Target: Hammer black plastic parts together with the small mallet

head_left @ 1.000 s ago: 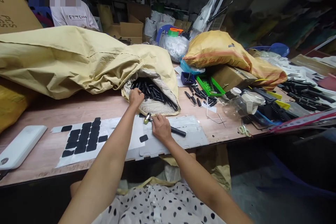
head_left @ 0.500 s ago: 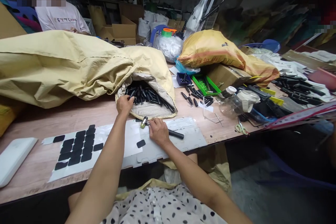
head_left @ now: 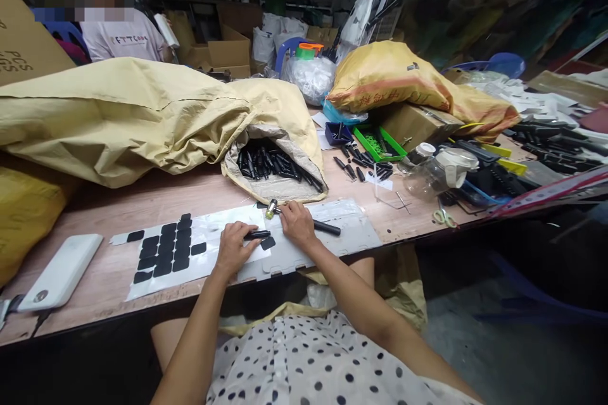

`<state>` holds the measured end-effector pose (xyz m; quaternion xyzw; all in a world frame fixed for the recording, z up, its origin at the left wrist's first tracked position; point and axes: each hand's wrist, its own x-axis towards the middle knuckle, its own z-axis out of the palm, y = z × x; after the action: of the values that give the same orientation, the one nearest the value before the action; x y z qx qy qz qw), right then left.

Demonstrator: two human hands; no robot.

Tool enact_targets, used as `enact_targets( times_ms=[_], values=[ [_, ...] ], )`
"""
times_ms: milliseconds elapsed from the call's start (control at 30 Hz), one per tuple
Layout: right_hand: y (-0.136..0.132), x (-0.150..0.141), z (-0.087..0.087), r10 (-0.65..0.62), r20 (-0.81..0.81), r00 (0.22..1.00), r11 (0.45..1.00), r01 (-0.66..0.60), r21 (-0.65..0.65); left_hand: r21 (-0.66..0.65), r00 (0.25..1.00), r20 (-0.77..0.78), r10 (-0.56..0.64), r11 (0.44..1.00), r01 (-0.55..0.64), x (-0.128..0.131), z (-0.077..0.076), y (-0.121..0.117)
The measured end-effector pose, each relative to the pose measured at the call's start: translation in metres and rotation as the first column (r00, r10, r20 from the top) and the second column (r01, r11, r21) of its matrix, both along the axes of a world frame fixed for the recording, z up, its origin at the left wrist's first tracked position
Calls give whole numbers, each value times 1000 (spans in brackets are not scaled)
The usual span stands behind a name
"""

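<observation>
Between the fingers of my left hand is a black pen-shaped piece, lying sideways just above the white sheet. My right hand is closed around a small hammer; its metal head shows left of the fingers and its black handle sticks out to the right. Under the black piece's tip lies a rounded black pad. Several more such pads sit in rows on the white sheet to the left. Beyond my hands, a tan sack opens toward me, full of similar black pieces.
A white power bank lies at the left. Toward the right are a green tray, a clear jug, scissors and an orange-yellow sack. A person is across the table.
My left hand has come from the sack's mouth back to the sheet, bringing a black piece with it. My right hand stays on the hammer. The view has shifted slightly.
</observation>
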<state>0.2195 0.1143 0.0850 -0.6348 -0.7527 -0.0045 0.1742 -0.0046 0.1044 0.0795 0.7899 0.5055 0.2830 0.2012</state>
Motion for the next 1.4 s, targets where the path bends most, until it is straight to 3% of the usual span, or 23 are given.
enact_targets(
  times_ms=[133, 367, 500, 733, 900, 1100, 1267, 1400],
  values=[
    [-5, 3, 7, 16, -108, 994, 1000, -17, -3, -14, 1000, 8, -1, 1000, 1, 3, -4, 5],
    [-46, -6, 19, 168, -401, 900, 979, -104, 175, 2, 999, 47, -5, 1000, 5, 2, -9, 6],
    [-60, -12, 18, 205, -377, 903, 974, -152, 166, 35, 998, 58, -15, 999, 13, 1, -13, 9],
    [-59, -22, 17, 232, -251, 940, 963, -185, 196, 26, 998, 56, -36, 999, 35, 0, -15, 12],
    [-58, -26, 17, 225, -152, 962, 972, -212, 98, -7, 999, 36, -35, 999, 35, 1, -11, 10],
    [-59, -16, 19, 165, -182, 969, 983, -145, 114, -46, 999, 50, -20, 999, 23, 3, -7, 8],
    [-61, -9, 15, 184, -180, 966, 980, -165, 112, -78, 999, 48, -1, 997, 4, 5, -3, 6],
    [-51, -1, 15, 169, -205, 964, 975, -132, 178, -87, 999, 30, 27, 996, -24, 10, 1, 1]
  ],
)
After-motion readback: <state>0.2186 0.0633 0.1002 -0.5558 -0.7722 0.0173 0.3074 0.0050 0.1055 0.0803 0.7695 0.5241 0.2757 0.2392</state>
